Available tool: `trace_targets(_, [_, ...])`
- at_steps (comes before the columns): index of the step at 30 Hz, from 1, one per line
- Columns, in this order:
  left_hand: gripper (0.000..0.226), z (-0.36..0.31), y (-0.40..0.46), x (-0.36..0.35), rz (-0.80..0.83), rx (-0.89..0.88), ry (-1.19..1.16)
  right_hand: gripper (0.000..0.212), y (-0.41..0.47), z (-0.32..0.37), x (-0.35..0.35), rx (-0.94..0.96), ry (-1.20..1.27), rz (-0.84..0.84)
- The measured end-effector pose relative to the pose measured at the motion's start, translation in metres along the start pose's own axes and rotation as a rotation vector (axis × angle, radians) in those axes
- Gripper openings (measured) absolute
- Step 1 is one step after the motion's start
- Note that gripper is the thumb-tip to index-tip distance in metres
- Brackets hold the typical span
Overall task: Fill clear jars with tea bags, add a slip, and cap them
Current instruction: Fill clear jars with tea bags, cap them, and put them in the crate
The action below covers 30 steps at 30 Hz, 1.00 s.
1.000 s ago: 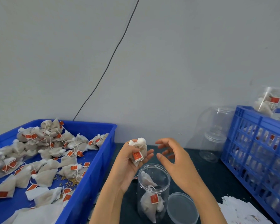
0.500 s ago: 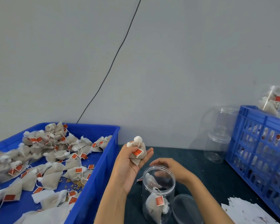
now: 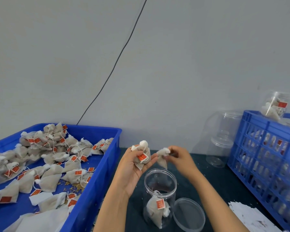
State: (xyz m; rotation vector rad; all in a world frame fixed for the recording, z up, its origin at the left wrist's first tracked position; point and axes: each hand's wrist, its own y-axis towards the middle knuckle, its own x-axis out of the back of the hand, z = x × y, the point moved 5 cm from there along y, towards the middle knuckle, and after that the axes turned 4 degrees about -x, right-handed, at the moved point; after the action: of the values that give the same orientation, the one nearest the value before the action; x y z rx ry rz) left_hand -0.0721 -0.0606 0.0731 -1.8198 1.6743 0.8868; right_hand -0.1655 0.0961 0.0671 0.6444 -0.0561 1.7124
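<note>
I see the open clear jar (image 3: 159, 196) upright on the dark desk (image 3: 213, 185), directly below and between the two hands, with at least one tea bag (image 3: 155, 210) with a red tag lying at its bottom. The right hand (image 3: 178, 159) pinches a single tea bag (image 3: 162, 157) by its knotted top; the bag hangs just above the jar mouth, slightly blurred. The left hand (image 3: 134, 166), palm up, cups a small bunch of tea bags (image 3: 142, 156), fingers curled round them, just left of the hanging bag. A clear lid (image 3: 188, 214) lies flat on the desk, touching or just beside the jar, below the right forearm. Left of the left hand, a blue tray (image 3: 97, 181) holds a loose heap of tea bags (image 3: 54, 158). Paper slips (image 3: 251, 216) lie in a pile right of the right forearm. Further right stands a blue crate (image 3: 264, 148) with a filled jar (image 3: 274, 106) on top. Empty clear jars (image 3: 221, 139) stand beyond the right hand, against the wall.
</note>
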Motion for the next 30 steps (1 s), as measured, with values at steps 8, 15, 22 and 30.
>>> trace_targets(8, [0.020,-0.002,-0.002,-0.004,-0.007,-0.059,0.102,0.009,-0.044,0.061,0.022,0.055,0.143,0.031])
trace_targets(15, [0.014,-0.006,-0.002,-0.003,-0.009,-0.080,0.145,0.034,-0.067,0.054,0.003,-0.045,-0.252,0.309])
trace_targets(22, [0.027,0.004,-0.008,-0.021,0.146,-0.016,0.177,0.025,-0.064,0.075,0.003,0.036,0.056,0.029])
trace_targets(30, [0.021,0.014,-0.010,-0.029,0.148,-0.027,0.244,0.006,-0.068,0.064,-0.001,0.079,0.079,-0.273])
